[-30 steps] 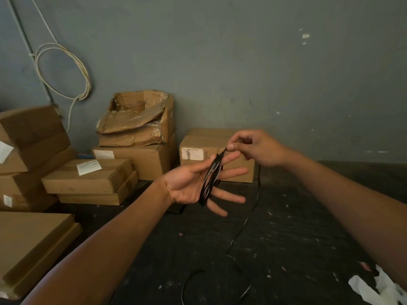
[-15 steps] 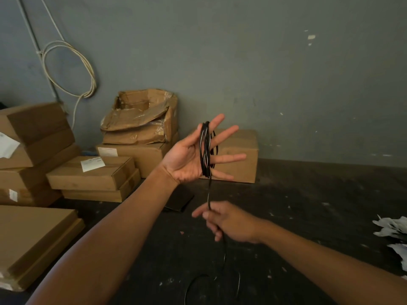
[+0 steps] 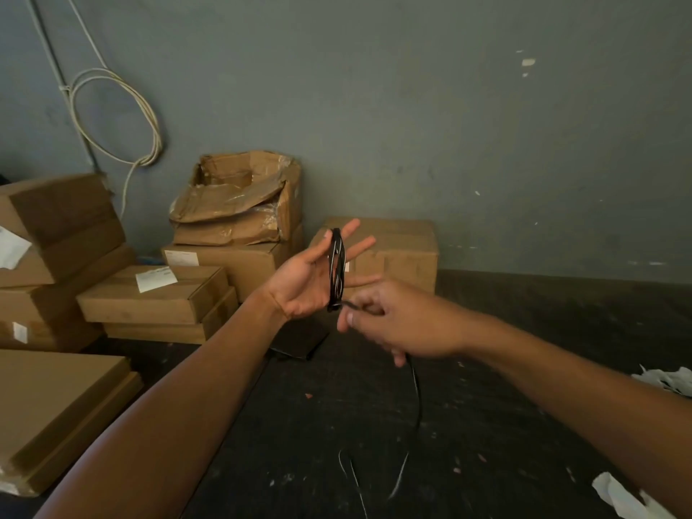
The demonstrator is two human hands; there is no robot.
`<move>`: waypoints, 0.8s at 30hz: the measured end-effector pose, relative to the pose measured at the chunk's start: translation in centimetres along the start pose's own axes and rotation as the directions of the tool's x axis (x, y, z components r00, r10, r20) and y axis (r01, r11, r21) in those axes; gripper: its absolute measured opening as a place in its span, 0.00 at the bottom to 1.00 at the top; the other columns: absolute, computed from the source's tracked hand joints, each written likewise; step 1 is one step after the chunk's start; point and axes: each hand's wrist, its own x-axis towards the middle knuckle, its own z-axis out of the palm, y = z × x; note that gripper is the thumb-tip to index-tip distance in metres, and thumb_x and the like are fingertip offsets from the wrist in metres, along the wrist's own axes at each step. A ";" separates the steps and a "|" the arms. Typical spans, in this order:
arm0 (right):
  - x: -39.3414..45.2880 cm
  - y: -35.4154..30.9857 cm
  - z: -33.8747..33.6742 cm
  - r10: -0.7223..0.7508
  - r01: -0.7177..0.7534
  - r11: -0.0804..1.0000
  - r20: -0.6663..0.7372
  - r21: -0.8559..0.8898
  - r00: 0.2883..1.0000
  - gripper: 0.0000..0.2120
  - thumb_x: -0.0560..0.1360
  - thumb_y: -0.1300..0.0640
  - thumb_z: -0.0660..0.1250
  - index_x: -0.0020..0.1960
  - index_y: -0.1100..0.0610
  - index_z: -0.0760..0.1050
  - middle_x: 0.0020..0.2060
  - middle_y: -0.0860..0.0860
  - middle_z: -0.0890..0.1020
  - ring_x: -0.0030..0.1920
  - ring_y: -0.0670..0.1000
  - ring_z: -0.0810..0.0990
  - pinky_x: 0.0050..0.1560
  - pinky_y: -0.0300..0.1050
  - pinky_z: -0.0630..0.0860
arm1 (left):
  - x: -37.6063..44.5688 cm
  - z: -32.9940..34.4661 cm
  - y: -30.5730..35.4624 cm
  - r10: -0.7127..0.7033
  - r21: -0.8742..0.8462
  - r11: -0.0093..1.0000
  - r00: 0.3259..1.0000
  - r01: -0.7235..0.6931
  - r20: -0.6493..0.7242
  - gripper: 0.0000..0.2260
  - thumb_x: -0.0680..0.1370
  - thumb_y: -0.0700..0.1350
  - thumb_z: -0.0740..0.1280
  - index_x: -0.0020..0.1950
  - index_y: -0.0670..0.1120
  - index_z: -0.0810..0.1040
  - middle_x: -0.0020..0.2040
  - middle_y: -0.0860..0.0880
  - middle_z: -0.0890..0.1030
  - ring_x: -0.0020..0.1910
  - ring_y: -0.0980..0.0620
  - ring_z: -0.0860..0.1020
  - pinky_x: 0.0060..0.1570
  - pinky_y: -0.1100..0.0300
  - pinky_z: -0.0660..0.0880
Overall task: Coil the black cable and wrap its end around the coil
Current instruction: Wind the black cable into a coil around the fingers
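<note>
Grey-green wall (image 3: pixel 412 106) with a looped white cord (image 3: pixel 149 118) hanging at upper left. Below it, stacked closed cardboard boxes (image 3: pixel 60 234); two flat boxes (image 3: pixel 153 297) bearing a white label (image 3: pixel 155 279). A crushed open carton (image 3: pixel 239 196) sits on a larger box (image 3: pixel 228 262). A single box (image 3: pixel 397 252) stands against the wall. Dark, scuffed floor (image 3: pixel 524 331); torn white paper scraps (image 3: pixel 621 496) at lower right; a large flat box (image 3: pixel 56 406) at lower left.

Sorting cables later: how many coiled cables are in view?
2: the black cable looped around the left hand, and a white cable hanging coiled on the wall. Boxes may hide others.
</note>
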 end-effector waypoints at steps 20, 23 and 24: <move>3.6 0.5 -12.0 0.409 -0.228 0.737 -0.151 0.636 0.900 0.10 0.81 0.62 0.58 0.54 0.59 0.78 0.21 0.45 0.63 0.19 0.43 0.57 0.16 0.35 0.55 | -1.6 -0.1 -2.7 -0.336 0.242 0.928 0.917 0.283 0.216 0.23 0.80 0.58 0.61 0.76 0.61 0.64 0.78 0.53 0.64 0.74 0.35 0.64 0.65 0.31 0.67; 4.2 1.8 -12.2 0.435 -0.234 0.692 -0.136 0.683 0.890 0.11 0.82 0.62 0.56 0.54 0.58 0.77 0.21 0.45 0.64 0.19 0.43 0.57 0.16 0.35 0.55 | -1.5 0.9 -2.4 -0.363 0.229 0.925 0.886 0.303 0.290 0.25 0.80 0.57 0.62 0.77 0.60 0.63 0.79 0.51 0.63 0.75 0.34 0.62 0.65 0.32 0.66; 4.4 2.3 -12.1 0.444 -0.237 0.680 -0.132 0.694 0.886 0.11 0.82 0.62 0.55 0.55 0.58 0.76 0.21 0.45 0.64 0.19 0.43 0.57 0.16 0.35 0.55 | -1.5 1.2 -2.2 -0.363 0.228 0.926 0.877 0.301 0.315 0.24 0.80 0.57 0.61 0.77 0.60 0.62 0.79 0.51 0.64 0.75 0.33 0.61 0.66 0.31 0.63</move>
